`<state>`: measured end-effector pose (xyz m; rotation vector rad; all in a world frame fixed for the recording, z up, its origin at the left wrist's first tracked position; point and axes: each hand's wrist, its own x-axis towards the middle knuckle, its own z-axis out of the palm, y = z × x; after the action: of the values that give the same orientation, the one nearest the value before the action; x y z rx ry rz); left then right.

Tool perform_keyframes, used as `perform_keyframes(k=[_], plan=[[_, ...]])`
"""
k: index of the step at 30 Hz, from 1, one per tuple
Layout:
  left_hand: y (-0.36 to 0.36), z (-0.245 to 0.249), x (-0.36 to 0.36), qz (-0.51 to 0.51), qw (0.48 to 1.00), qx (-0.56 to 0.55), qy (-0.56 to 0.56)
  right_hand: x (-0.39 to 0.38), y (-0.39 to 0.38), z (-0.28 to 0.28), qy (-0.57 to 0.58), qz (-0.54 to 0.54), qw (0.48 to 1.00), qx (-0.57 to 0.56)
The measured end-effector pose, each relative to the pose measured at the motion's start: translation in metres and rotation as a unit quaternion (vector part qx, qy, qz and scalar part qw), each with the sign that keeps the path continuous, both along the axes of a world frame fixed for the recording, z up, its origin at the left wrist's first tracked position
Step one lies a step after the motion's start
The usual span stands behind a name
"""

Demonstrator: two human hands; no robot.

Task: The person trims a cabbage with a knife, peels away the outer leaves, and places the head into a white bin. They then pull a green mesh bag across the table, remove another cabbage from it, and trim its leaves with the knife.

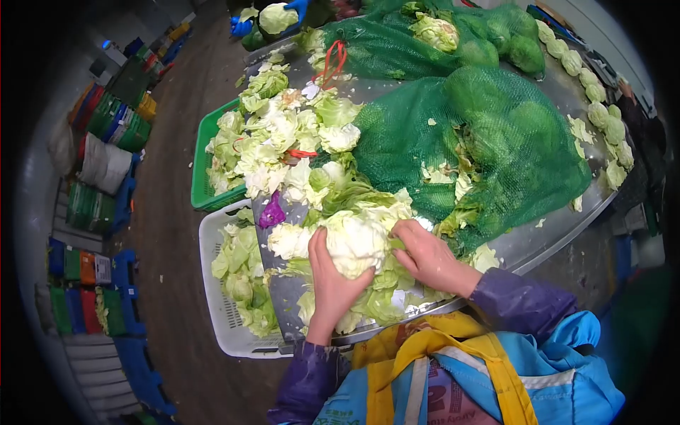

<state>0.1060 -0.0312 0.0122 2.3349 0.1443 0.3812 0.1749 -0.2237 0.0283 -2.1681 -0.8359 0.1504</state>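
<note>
A pale, partly stripped cabbage [356, 244] sits on loose leaves near the metal table's front edge. My left hand [333, 283] grips it from the left and below, with thumb and fingers spread around its side. At the cabbage's right edge, my right hand [428, 258] has its fingers curled in on the outer leaves; its fingertips are partly hidden. Torn cabbage leaves [382, 301] lie beneath and in front of the hands. Just beyond the right hand is a green mesh sack [489, 149] full of cabbages.
A white crate [212, 283] and a green crate [200, 163], both holding leaves, stand at the table's left. Another mesh sack [382, 49] lies farther back. Trimmed cabbages [570, 62] line the right edge. Another person's blue-gloved hands hold a cabbage [278, 18] at the top.
</note>
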Motion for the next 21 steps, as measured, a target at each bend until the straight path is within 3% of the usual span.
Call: perform_keyframes(k=[3, 9, 13, 16, 18, 19, 20, 21], plan=[[-0.005, 0.009, 0.02, 0.038, 0.998, -0.022, 0.049, -0.007, -0.006, 0.004, -0.166, 0.05, 0.982, -0.076], [-0.009, 0.019, 0.046, 0.052, 0.994, 0.055, 0.084, 0.011, -0.003, -0.003, -0.184, 0.059, 0.948, -0.254], [-0.016, 0.021, 0.06, 0.081, 0.982, 0.094, 0.139, 0.032, 0.007, -0.017, -0.261, 0.021, 0.925, -0.276], [-0.028, 0.028, 0.066, 0.078, 0.976, 0.115, 0.168, 0.05, 0.007, -0.024, -0.252, 0.005, 0.925, -0.285], [-0.042, 0.031, 0.051, 0.047, 0.969, 0.172, 0.17, 0.075, 0.011, -0.049, -0.173, -0.012, 0.931, -0.321], [-0.042, 0.024, 0.044, 0.052, 0.968, 0.193, 0.15, 0.083, 0.004, -0.053, -0.102, 0.009, 0.958, -0.27], [-0.043, 0.017, 0.04, 0.06, 0.966, 0.209, 0.137, 0.088, 0.003, -0.039, -0.105, 0.013, 0.957, -0.272], [-0.031, 0.015, 0.036, 0.077, 0.972, 0.157, 0.159, 0.084, -0.001, -0.018, 0.013, 0.022, 0.966, -0.259]])
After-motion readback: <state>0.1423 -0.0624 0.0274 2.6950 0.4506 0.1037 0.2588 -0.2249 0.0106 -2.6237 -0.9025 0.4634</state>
